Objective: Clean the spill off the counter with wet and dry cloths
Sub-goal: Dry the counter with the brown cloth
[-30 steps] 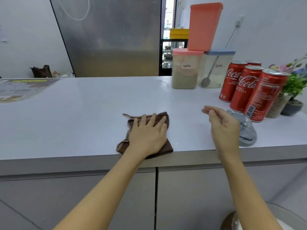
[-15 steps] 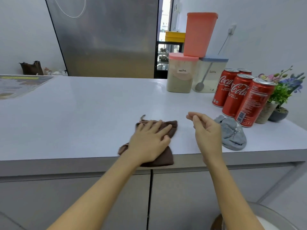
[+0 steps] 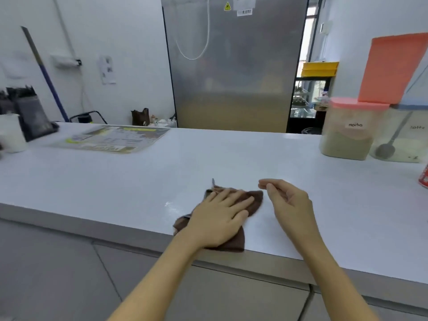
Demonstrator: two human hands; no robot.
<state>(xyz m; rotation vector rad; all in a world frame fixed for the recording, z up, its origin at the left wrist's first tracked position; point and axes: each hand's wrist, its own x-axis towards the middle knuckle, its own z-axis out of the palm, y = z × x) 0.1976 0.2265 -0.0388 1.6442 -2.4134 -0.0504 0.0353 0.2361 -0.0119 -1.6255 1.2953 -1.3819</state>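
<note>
1. Two hands work near the front edge of the white counter [image 3: 115, 181]; far left on it stand a white cup [image 3: 11, 135] and a printed mat [image 3: 111, 139], well apart from the wiping.
2. A wet sheen [image 3: 170, 205] shows just left of the brown cloth [image 3: 234, 242], likely the spill or its damp trail.
3. Left hand [image 3: 220, 218] lies flat on the cloth, fingers [image 3: 231, 196] straight and slightly spread, probably to press a wide patch while wiping.
4. Right hand [image 3: 291, 205] hovers just right of the cloth, fingers loosely curled, holding nothing, apparently free for the second cloth, which is out of view.
5. Far right stand a mocha canister [image 3: 347, 135] and a latte canister [image 3: 403, 140].
</note>
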